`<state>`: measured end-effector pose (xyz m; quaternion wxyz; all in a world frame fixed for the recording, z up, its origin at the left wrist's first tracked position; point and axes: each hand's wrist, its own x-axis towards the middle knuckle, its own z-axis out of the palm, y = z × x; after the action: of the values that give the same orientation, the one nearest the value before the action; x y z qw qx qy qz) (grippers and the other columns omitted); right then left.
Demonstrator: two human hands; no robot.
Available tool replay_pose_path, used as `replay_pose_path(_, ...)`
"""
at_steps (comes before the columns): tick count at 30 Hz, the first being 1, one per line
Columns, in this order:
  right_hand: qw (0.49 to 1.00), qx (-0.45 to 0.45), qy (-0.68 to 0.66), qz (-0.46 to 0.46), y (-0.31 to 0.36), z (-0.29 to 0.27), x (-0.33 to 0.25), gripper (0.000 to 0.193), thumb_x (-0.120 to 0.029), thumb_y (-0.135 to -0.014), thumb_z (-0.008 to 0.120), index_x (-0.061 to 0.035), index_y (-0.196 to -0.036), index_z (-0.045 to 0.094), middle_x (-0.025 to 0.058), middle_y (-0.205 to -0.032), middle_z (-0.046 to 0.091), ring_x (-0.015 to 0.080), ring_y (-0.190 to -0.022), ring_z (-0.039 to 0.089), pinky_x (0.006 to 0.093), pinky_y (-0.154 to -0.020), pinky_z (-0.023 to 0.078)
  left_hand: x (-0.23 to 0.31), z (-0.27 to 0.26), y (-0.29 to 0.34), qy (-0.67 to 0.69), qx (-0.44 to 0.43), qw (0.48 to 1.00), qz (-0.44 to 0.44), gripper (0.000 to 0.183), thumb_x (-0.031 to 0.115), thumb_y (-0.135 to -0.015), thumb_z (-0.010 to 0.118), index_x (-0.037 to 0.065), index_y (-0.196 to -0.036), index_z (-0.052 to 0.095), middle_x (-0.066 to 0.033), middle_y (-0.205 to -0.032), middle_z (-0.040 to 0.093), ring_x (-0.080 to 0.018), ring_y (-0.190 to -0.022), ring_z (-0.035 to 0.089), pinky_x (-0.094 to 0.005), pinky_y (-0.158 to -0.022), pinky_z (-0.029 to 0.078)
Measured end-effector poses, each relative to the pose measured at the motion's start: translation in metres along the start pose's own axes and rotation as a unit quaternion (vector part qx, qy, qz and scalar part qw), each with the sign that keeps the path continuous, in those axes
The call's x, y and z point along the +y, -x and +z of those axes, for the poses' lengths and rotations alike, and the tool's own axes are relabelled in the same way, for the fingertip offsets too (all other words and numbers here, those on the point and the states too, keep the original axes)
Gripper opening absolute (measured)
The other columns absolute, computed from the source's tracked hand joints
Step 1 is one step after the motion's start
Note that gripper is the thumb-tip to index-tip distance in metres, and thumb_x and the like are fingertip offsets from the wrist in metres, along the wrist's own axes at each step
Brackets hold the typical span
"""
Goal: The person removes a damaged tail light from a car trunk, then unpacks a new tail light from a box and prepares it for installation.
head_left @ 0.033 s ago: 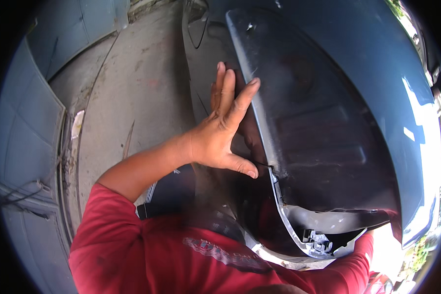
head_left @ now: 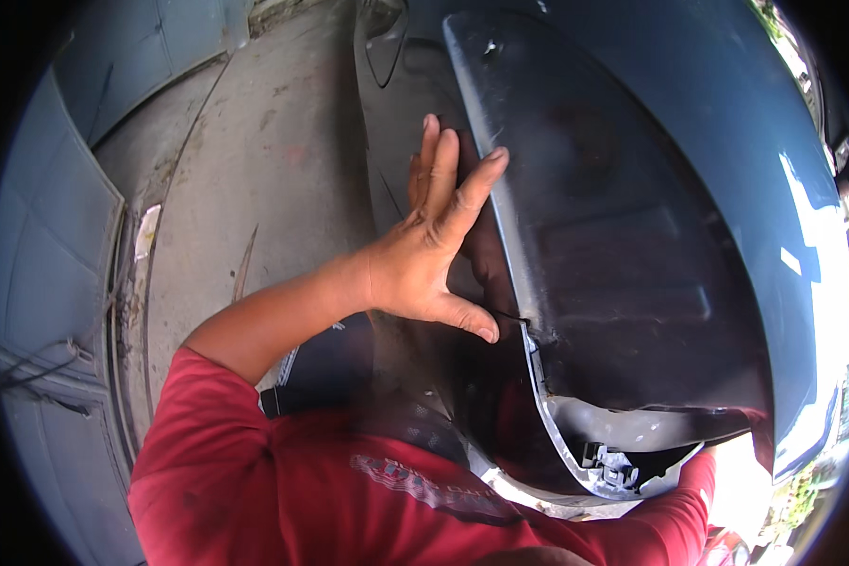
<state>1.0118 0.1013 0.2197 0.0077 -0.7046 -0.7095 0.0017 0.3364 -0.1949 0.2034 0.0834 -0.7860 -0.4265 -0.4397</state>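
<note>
My left hand is open, with its fingers spread and its thumb stretched out. It rests at the glossy dark side of a vehicle, and the index fingertip meets the pale edge of a large dark body panel. Below the thumb, this edge curves down around an opening with a light grey inner surface. A small black fitting sits in the opening's lower part. My right arm, in a red sleeve, reaches behind the opening's lower right corner. The right hand is hidden there.
A glossy blue body surface curves along the right, with bright sunlight beyond it. On the left, a concrete floor runs beside grey-blue metal doors. A door handle recess shows at the top.
The view has shifted very slightly. My left hand keeps the same spread pose against the vehicle.
</note>
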Motion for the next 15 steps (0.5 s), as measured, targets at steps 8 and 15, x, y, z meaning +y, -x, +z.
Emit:
replay_pose_path(8, 0.999, 0.007, -0.018, 0.039, 0.013, -0.001, 0.027, 0.033, -0.022, -0.101, 0.069, -0.0066, -0.129, 0.074, 0.0116, -0.122, 0.074, 0.0256, -0.106, 0.069, 0.0428, -0.089, 0.054, 0.000, -0.022, -0.005, -0.022, -0.053, 0.998, -0.031, 0.148, 0.070, -0.069, 0.093, 0.021, -0.178, 0.005, -0.0339, -0.173, -0.031, -0.0631, -0.155, -0.030, -0.0746, -0.127, 0.006)
replay_pose_path(15, 0.998, 0.017, -0.044, 0.048, 0.024, 0.008, 0.039, 0.031, -0.022, -0.102, 0.068, -0.0060, -0.128, 0.073, 0.0110, -0.119, 0.074, 0.0236, -0.103, 0.069, 0.0408, -0.087, 0.054, 0.001, -0.035, -0.004, -0.031, -0.077, 0.995, -0.051, 0.147, 0.054, -0.064, 0.102, 0.027, -0.177, 0.013, -0.0357, -0.174, -0.024, -0.0625, -0.159, -0.021, -0.0720, -0.128, 0.015)
